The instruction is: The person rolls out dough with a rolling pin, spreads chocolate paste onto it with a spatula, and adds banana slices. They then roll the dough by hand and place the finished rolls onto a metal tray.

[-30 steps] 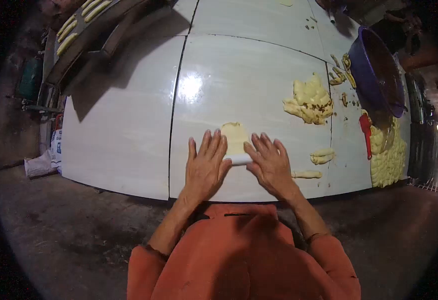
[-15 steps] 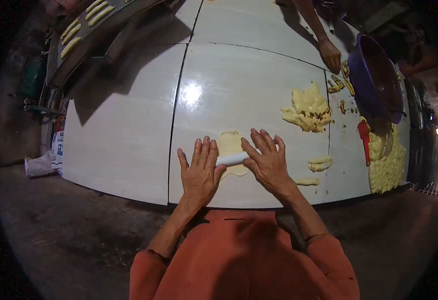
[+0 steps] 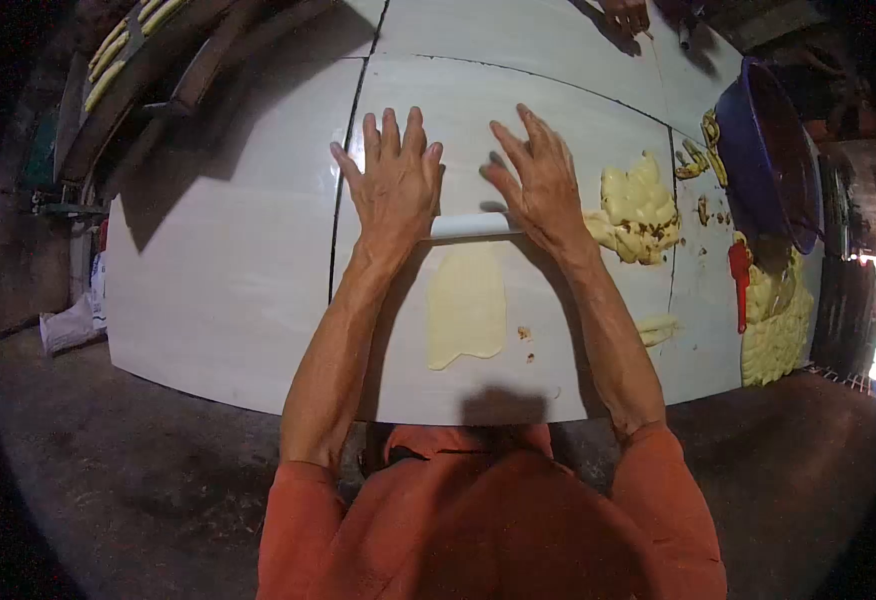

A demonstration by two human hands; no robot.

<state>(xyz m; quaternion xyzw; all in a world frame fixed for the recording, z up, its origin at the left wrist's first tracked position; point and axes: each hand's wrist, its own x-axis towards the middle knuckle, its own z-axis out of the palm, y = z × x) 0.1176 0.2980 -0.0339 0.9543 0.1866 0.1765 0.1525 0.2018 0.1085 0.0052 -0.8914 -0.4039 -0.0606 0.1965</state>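
A white rolling pin (image 3: 470, 227) lies crosswise on the tabletop, just beyond the far end of a thin, flattened strip of pale yellow dough (image 3: 466, 310). My left hand (image 3: 396, 185) rests its palm over the pin's left end, fingers spread and pointing away from me. Over the right end lies my right hand (image 3: 543, 188), its fingers also stretched out. Neither hand is wrapped round the pin, and both cover its ends. To the right of my right hand is a lumpy heap of dough (image 3: 640, 205) with brown bits of filling.
A purple basin (image 3: 768, 150) stands at the right. Near it are a red-handled tool (image 3: 739, 285), a mass of divided dough (image 3: 778, 335) and small filled pieces. Another person's hand (image 3: 626, 14) shows at the top. A tray (image 3: 88, 130) with dough sticks juts in upper left.
Both hands and the rolling pin have moved away from me, past the dough. The dough strip is longer and now uncovered. The other person's hand has drawn back toward the top.
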